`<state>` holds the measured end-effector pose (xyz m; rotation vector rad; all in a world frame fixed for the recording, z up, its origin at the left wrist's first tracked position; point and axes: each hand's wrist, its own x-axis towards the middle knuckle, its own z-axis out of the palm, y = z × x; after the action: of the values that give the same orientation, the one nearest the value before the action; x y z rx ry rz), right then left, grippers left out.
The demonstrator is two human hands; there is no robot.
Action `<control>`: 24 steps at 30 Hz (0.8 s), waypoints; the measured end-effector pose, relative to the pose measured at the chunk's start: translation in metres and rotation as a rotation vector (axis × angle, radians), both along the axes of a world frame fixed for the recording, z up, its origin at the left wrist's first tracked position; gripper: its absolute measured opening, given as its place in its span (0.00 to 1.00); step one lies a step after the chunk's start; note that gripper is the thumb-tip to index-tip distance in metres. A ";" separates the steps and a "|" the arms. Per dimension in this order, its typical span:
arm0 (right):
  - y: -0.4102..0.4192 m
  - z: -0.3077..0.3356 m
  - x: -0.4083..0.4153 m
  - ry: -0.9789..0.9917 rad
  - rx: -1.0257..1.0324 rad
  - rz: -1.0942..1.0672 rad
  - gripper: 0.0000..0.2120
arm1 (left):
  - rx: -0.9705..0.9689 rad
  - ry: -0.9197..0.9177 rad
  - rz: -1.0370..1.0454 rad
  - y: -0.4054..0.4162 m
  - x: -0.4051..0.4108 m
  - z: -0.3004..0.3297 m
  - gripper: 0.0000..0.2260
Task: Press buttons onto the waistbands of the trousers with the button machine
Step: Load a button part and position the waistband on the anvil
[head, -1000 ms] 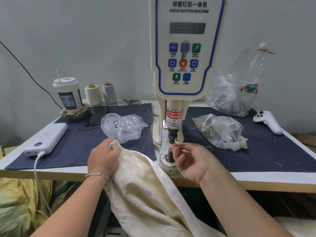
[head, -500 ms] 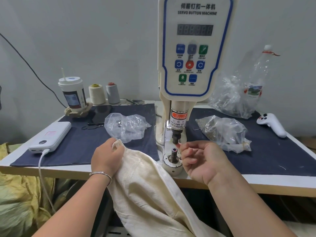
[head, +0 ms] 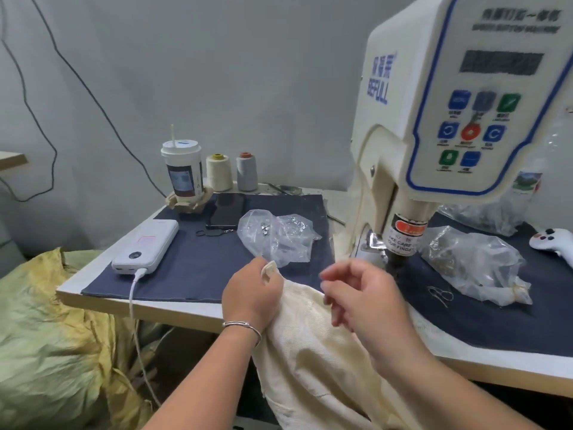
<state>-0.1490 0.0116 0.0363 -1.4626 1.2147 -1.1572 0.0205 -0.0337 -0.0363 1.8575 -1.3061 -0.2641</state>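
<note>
1. Station: a cream button machine (head: 434, 125) stands at the right of the table (head: 93, 279), which is covered with a dark blue cloth (head: 201, 268). Its press head, bearing a finger-warning label, hangs over the work point, which the right hand hides.

2. Work item: cream trousers (head: 310, 352) hang from the table's front edge, their upper end raised onto the cloth between both hands, just left of the press head.

3. Left hand (head: 251, 296): closed on the top corner of the trousers, a small tab of fabric pinched and standing up between thumb and fingers. A bangle sits at the wrist.

4. Right hand (head: 362, 299): blurred, loosely curled over the fabric beside the press head, fingers part-bent. Whether it holds a button or anything else cannot be told.

5. Supplies: a clear plastic bag (head: 276, 237) with small metal pieces lies on the cloth just beyond the left hand; a second bag (head: 474, 268) lies right of the machine.

6. Step in hand, as judged: positioning the waistband for a press; no button is visible on the fabric.

7. Next move, as judged: slide the pinched end flat under the press head, align the mark, and clear the fingers from the die before the machine is triggered.

8. Risk: fingers close to the press point; bunched fabric could set the button off position.
</note>
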 end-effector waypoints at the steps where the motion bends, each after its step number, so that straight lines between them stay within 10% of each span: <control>1: -0.018 0.003 0.018 0.160 -0.142 -0.022 0.09 | -0.003 -0.003 -0.003 0.001 0.000 0.001 0.11; 11: -0.159 -0.022 0.128 1.117 -0.240 -0.054 0.13 | -0.031 -0.004 -0.034 0.000 0.005 -0.001 0.13; 24: -0.194 -0.047 0.150 1.042 -0.187 -0.120 0.13 | -0.057 -0.008 -0.011 -0.002 0.005 -0.004 0.15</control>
<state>0.0013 -0.1826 -0.0109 -2.2747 1.9192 -0.5398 0.0252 -0.0357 -0.0405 1.8053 -1.3166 -0.2232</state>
